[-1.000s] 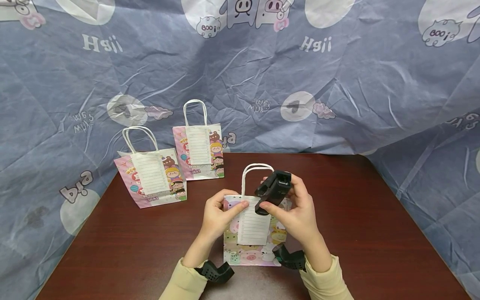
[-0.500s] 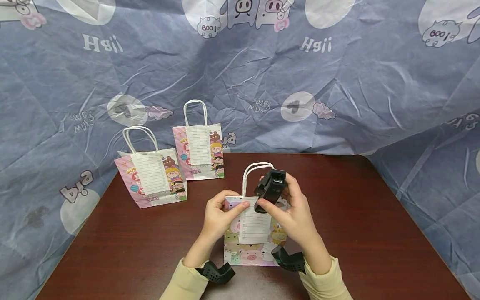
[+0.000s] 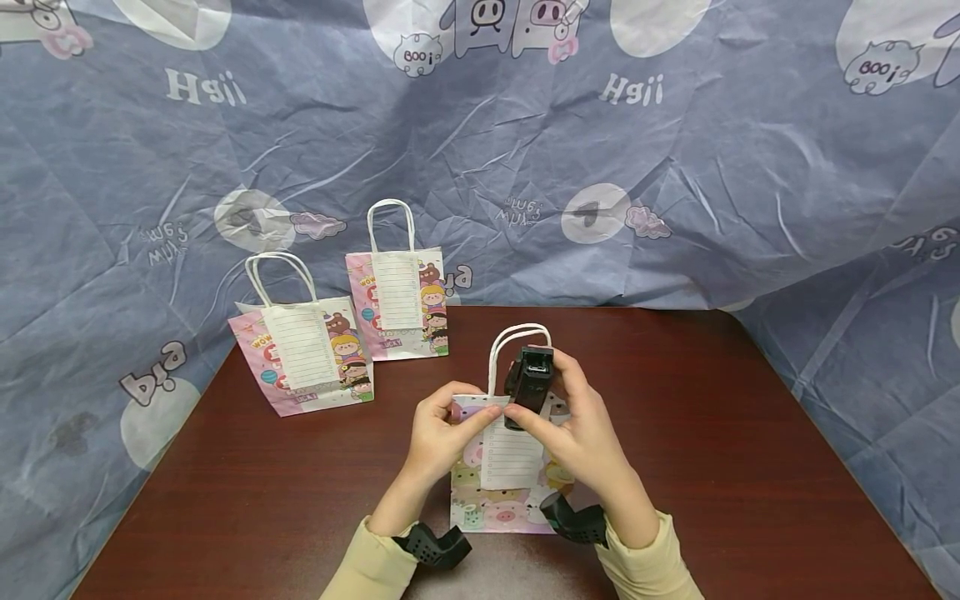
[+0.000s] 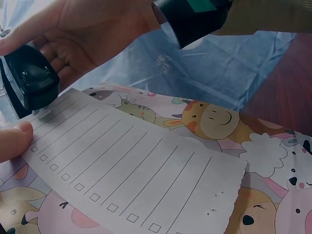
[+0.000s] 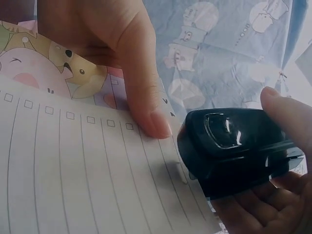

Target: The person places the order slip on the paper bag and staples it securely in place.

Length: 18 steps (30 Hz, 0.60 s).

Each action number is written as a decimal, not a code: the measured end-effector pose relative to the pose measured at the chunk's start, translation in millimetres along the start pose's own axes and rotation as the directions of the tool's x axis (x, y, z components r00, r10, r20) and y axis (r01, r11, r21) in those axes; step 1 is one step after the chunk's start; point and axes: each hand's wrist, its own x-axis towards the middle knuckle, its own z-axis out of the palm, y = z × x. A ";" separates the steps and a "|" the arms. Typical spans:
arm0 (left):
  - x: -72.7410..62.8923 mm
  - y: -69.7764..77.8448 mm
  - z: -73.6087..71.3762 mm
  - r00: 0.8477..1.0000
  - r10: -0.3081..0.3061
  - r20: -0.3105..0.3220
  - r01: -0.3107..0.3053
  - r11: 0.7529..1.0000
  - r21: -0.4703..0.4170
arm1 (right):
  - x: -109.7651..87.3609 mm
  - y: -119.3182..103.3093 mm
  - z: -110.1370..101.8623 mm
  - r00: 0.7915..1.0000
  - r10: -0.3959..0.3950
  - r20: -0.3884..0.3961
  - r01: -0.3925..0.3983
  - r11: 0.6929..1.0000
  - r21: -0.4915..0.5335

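Note:
A small paper gift bag (image 3: 504,517) with cartoon animals and white handles (image 3: 510,333) stands before me. A white lined checklist sheet (image 4: 126,161) lies against its front. With its thumb on the sheet, my left hand (image 3: 442,429) pinches sheet and bag together near the top edge. My right hand (image 3: 592,433) grips a black stapler (image 5: 234,141) by its body, thumb on one side and fingers on the other. The stapler's front end is right at the sheet's upper edge, close to the left thumb (image 5: 158,124). Both thumb tips nearly meet in the head view.
Two pink cartoon gift bags stand at the back left: a nearer bag (image 3: 352,387) and a farther bag (image 3: 360,300). Each carries a lined sheet on its front. A blue printed cloth (image 3: 480,150) hangs behind the brown table (image 3: 712,467).
My right hand has moved left with the stapler, turning it more upright, toward the left thumb. The bag has shifted slightly right; the left hand has barely moved.

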 end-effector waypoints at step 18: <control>-1.1 -1.9 0.4 0.999 0.029 0.036 -0.029 1.000 0.001 | 0.7 1.5 -7.9 0.996 0.075 0.043 -0.079 0.990 0.113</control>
